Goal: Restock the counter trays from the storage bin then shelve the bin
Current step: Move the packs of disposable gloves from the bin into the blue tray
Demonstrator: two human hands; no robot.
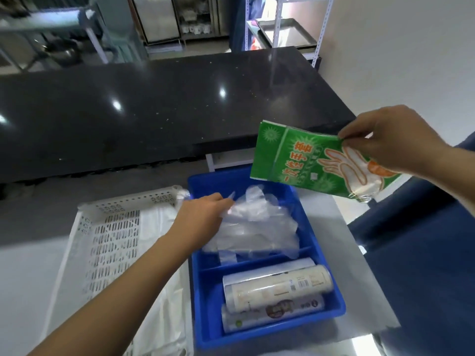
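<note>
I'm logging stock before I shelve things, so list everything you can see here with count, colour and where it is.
Blue plastic divided tray: one, blue, on the pale worktop, centre.
Clear disposable plastic gloves: loose pile, count unclear, transparent, far compartment of the blue tray.
Rolls of plastic wrap or bags: about three, white and printed, near compartment.
Green printed glove packet: one, green with a white hand print, held above the tray's far right corner.
White perforated plastic basket: one, white, left of the tray, lined with white plastic.
Black stone counter: one, black, beyond the tray.
Left hand: on the glove pile.
Right hand: pinching the packet.
</note>
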